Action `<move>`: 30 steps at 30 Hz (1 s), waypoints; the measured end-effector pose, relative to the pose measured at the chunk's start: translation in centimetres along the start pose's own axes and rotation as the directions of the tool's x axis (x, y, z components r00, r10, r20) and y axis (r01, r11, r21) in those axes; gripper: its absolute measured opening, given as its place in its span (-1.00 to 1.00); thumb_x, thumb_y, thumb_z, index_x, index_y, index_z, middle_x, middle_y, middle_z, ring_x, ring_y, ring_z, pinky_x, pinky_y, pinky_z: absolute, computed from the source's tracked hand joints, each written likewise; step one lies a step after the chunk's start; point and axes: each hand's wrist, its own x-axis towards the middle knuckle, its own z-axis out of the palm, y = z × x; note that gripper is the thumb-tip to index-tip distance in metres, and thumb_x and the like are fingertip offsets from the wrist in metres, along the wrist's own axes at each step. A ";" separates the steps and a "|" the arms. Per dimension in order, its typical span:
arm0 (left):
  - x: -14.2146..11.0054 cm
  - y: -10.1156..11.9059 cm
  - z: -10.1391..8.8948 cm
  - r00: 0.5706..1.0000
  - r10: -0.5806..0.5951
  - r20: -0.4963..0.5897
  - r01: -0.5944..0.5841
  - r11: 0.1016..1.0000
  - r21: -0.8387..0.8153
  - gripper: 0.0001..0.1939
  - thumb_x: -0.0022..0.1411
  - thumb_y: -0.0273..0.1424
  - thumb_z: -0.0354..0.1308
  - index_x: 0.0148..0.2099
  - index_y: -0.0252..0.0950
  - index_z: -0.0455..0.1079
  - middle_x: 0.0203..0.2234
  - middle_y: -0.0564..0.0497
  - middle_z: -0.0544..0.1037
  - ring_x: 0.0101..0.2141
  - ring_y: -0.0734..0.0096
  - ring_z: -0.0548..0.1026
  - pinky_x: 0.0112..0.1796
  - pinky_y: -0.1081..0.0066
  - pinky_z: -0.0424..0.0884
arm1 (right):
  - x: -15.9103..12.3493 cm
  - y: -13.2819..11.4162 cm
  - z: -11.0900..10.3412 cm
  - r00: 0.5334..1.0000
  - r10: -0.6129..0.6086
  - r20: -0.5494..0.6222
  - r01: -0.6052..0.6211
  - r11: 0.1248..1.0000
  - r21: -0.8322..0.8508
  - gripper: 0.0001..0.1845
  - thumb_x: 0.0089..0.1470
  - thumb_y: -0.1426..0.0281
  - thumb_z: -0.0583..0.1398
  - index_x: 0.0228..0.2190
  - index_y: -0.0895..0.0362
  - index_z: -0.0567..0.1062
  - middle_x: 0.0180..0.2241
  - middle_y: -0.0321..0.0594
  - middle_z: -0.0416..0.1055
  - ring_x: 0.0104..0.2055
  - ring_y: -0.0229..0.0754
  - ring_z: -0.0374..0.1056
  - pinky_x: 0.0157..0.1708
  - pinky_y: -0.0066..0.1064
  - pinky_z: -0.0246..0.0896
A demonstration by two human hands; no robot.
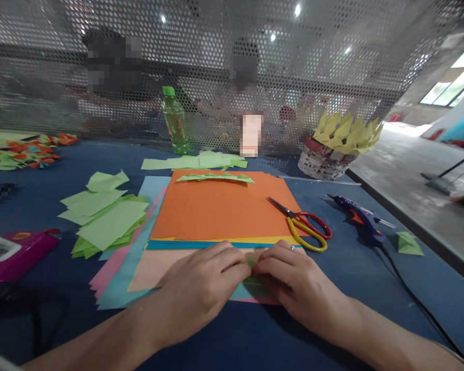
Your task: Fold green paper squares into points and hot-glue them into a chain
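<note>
My left hand (203, 286) and my right hand (294, 283) meet at the near edge of a stack of coloured paper sheets (224, 208), orange on top. Both hands have their fingers curled and pressed on a small green paper piece (252, 260) between them; most of it is hidden under the fingers. A ring shows on my right hand. Red-and-yellow scissors (305, 226) lie just beyond my right hand on the orange sheet's corner.
A pile of green paper squares (106, 216) lies at the left, a pink case (21, 252) further left. A blue glue gun (361, 219) with its black cord lies at the right. A green bottle (175, 121), a paper-petalled basket (332, 149) and a perforated screen stand behind.
</note>
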 end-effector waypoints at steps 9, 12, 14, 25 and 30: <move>0.2 -0.5 0.9 0.995 -0.003 -0.102 -0.002 0.998 -0.056 -0.80 0.49 -0.53 -0.08 -0.15 -0.25 0.35 -0.25 0.01 0.42 -0.22 0.31 0.37 -0.21 0.31 0.30 | 0.0 0.5 0.3 0.988 -0.121 -0.094 0.119 0.993 -0.027 -0.72 0.22 0.65 0.07 -0.26 0.11 0.49 -0.25 -0.23 0.52 -0.25 -0.16 0.34 -0.23 -0.32 0.18; 0.2 -0.5 0.9 0.995 -0.013 -0.096 0.007 0.998 -0.055 -0.79 0.48 -0.53 -0.09 -0.14 -0.26 0.36 -0.25 -0.01 0.42 -0.21 0.29 0.37 -0.18 0.28 0.32 | 0.0 0.6 0.3 0.986 -0.130 -0.100 0.126 0.991 -0.052 -0.76 0.25 0.62 0.08 -0.26 0.12 0.49 -0.25 -0.22 0.52 -0.26 -0.16 0.33 -0.24 -0.33 0.18; 0.2 -0.4 0.9 0.995 -0.014 -0.097 0.010 0.999 -0.049 -0.78 0.48 -0.54 -0.10 -0.14 -0.27 0.36 -0.25 -0.02 0.41 -0.21 0.28 0.37 -0.18 0.27 0.33 | -0.1 0.6 0.3 0.987 -0.132 -0.096 0.126 0.990 -0.066 -0.77 0.25 0.62 0.08 -0.24 0.13 0.49 -0.25 -0.21 0.52 -0.26 -0.16 0.32 -0.23 -0.32 0.18; -0.1 -0.3 0.9 0.997 -0.012 -0.070 0.012 1.000 0.001 -0.76 0.45 -0.57 -0.12 -0.12 -0.28 0.37 -0.22 -0.04 0.42 -0.20 0.27 0.39 -0.14 0.26 0.38 | 0.0 0.0 -0.2 0.988 -0.155 0.000 0.154 0.979 -0.131 -0.65 0.24 0.69 -0.03 -0.32 0.16 0.48 -0.31 -0.21 0.47 -0.27 -0.15 0.31 -0.23 -0.32 0.13; -0.2 0.1 0.5 1.000 -0.016 -0.017 0.016 0.999 0.030 -0.75 0.40 -0.63 -0.12 -0.12 -0.28 0.35 -0.21 -0.05 0.42 -0.20 0.25 0.40 -0.16 0.25 0.40 | -0.1 0.1 -0.3 0.987 -0.153 0.048 0.158 0.980 -0.119 -0.64 0.24 0.69 -0.04 -0.25 0.16 0.49 -0.26 -0.18 0.46 -0.21 -0.13 0.32 -0.16 -0.31 0.16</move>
